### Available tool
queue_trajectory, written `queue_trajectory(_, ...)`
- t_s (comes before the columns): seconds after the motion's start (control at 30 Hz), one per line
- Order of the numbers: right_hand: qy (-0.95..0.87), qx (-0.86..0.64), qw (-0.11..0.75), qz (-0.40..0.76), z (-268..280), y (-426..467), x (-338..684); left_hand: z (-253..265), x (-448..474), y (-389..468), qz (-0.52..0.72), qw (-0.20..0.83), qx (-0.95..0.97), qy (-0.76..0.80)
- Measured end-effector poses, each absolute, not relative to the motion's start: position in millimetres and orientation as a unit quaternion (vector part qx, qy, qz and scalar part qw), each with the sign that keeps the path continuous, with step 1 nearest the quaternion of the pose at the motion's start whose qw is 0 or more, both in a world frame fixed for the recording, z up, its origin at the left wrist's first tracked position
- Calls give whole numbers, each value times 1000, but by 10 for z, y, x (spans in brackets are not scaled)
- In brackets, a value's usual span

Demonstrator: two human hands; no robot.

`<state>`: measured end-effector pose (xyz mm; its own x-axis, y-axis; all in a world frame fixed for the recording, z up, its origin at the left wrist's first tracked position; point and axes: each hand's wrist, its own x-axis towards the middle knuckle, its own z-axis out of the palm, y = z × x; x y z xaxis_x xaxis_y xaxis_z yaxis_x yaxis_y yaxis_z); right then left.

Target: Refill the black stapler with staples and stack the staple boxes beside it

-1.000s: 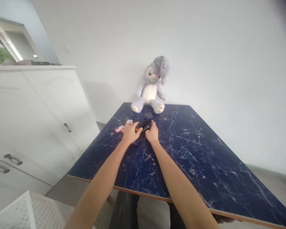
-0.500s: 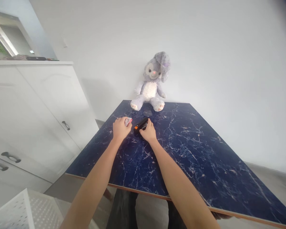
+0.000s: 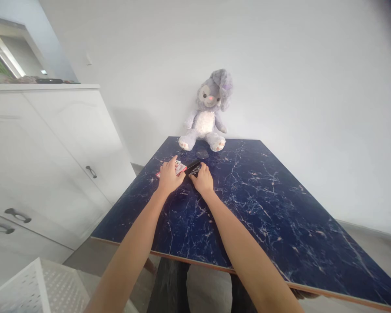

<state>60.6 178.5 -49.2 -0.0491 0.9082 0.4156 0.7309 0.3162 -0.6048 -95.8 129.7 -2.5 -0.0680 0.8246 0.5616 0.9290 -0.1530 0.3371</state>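
My left hand (image 3: 170,176) is closed round a small flat red-and-white box (image 3: 181,168), which shows on both sides of the fingers. Touching or nearly touching the box's right edge is a black elongated object (image 3: 193,165); its exact kind is not clear. My right hand (image 3: 202,177) grips that black object from the right, thumb on the near side and fingers on the far side. Both hands are low over the dark blue marbled table (image 3: 254,208), close together, left of its middle.
A grey-purple plush rabbit (image 3: 204,124) sits at the table's back edge against the white wall (image 3: 296,74). White cabinets (image 3: 61,165) stand to the left. A white perforated basket (image 3: 55,282) is at the lower left, beside the table's front edge.
My left hand has shifted slightly right, toward the black object, and more of the red-and-white box shows. The black object's orange part is now hidden. My right hand has hardly moved.
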Motion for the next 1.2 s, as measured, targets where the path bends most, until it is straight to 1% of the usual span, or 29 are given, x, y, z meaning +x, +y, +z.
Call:
queue_trajectory(0.1, -733, -560, 359, 141, -476, 1800, 606, -13, -974, 1281, -342, 81, -684, -639)
queue_trajectory(0.2, -798, -478, 335, 151, -470, 1803, 608, -20, -983, 1276, -322, 85, -677, -657)
queue_trajectory(0.3, -821, -435, 337, 153, -463, 1793, 612, -52, -989, 1292, -294, 93, -669, -676)
queue_trajectory(0.37, -804, -450, 349, 172, -451, 1795, 622, -78, -1002, 1311, -295, 98, -666, -678)
queue_trajectory(0.53, -712, -525, 408, 226, -436, 1836, 665, -165, -1120, 1397, -347, 117, -603, -708)
queue_trajectory(0.63, -708, -534, 408, 214, -452, 1836, 675, -238, -1226, 1460, -322, 96, -559, -758)
queue_trajectory(0.8, -731, -534, 402, 139, -478, 1794, 656, -305, -1313, 1510, -232, 39, -582, -779)
queue_trajectory(1.0, -742, -527, 385, 149, -461, 1789, 644, -295, -1304, 1486, -227, 54, -555, -798)
queue_trajectory(1.1, -779, -486, 356, 172, -460, 1783, 631, -285, -1301, 1469, -229, 63, -540, -808)
queue_trajectory(1.2, -823, -439, 323, 161, -473, 1759, 611, -264, -1306, 1450, -232, 56, -530, -814)
